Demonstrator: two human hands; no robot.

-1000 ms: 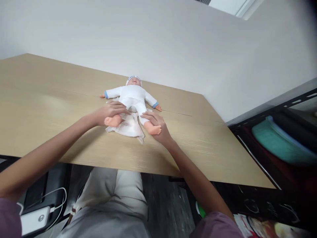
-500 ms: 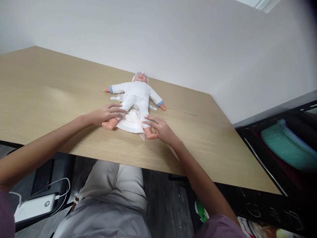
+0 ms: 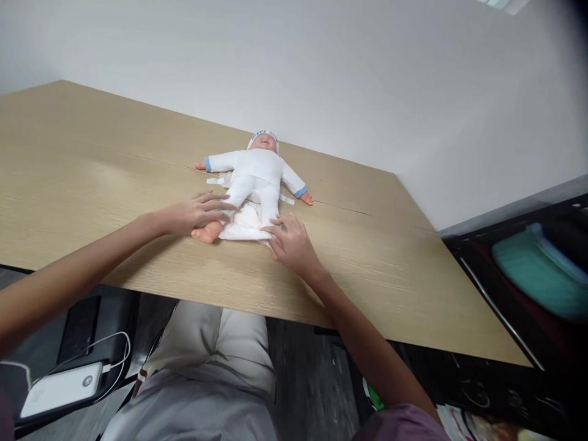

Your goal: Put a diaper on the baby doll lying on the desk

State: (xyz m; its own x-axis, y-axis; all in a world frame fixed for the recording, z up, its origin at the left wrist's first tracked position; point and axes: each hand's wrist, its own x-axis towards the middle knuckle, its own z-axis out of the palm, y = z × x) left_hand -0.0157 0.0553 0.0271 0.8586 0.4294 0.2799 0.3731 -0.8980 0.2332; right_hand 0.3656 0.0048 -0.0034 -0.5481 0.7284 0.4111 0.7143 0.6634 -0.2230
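A baby doll [image 3: 257, 165] in a white suit with blue cuffs lies on its back, head away from me, arms spread. Beneath its hips and between its legs is an unfolded white diaper [image 3: 243, 226], with tape tabs sticking out at both sides. My left hand [image 3: 195, 214] rests with outstretched fingers on the doll's leg at the left, above its bare foot. My right hand [image 3: 294, 242] is curled round the lower part of the other leg, thumb near the diaper's front corner. That foot is mostly covered by my hand.
The wooden table [image 3: 114, 141] meets a pale wall at the back. Below its front edge, a white power bank [image 3: 62, 389] with a cable lies on a black chair at the left. A teal object [image 3: 542, 269] sits on a dark shelf at the right.
My right hand has shifted slightly left and closed over the doll's foot, which showed before. My left hand stays on the other leg. The view has tilted slightly.
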